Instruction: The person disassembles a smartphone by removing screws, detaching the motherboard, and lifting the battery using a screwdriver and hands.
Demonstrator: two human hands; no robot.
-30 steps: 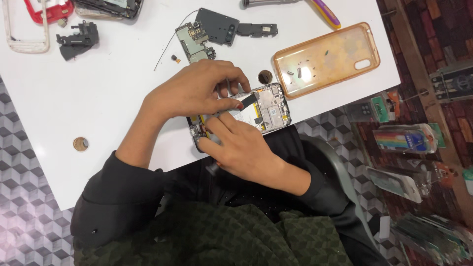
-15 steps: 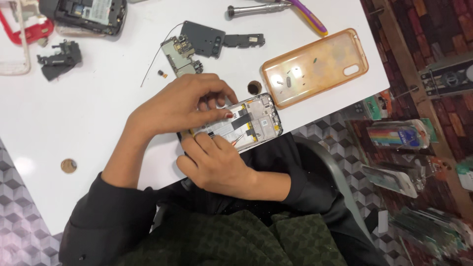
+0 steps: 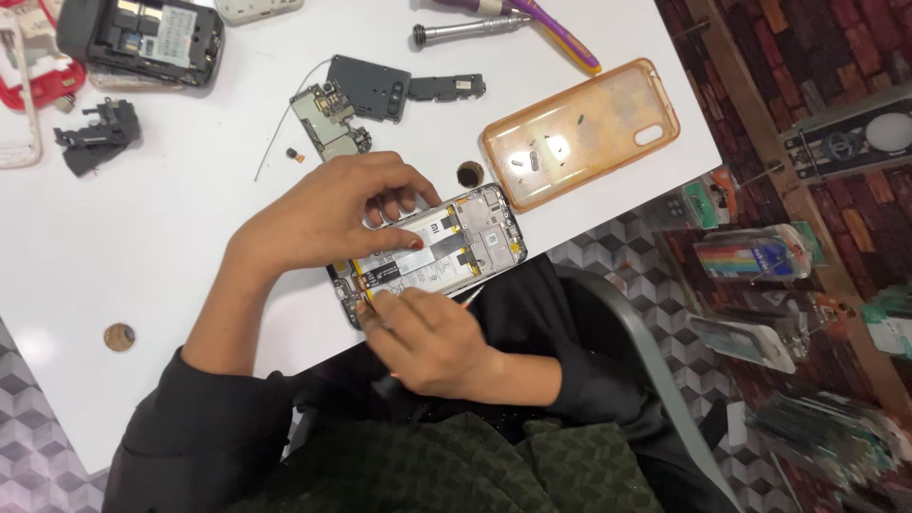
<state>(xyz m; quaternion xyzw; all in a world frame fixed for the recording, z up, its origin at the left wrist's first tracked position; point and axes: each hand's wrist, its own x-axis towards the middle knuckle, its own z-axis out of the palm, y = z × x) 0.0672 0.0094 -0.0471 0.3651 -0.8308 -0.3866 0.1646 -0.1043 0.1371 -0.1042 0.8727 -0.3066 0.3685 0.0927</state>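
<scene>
An opened phone with its back off lies at the near edge of the white table, its battery and boards showing. My left hand lies over the phone's left half, with the fingertips pressed on the battery and the upper rim, holding it. My right hand is just below the phone's left end. It pinches a thin metal tool whose end sticks out to the right. The fingertips touch the phone's lower corner.
An orange see-through case with small screws lies right of the phone, with a small round cap between. Farther back are a circuit board, a dark cover plate, a screwdriver and another opened phone. A coin lies left. Packaged goods sit on the floor.
My right hand has slid from under the phone's middle to its left end. My left hand has drawn back, baring more of the phone. The view has shifted.
</scene>
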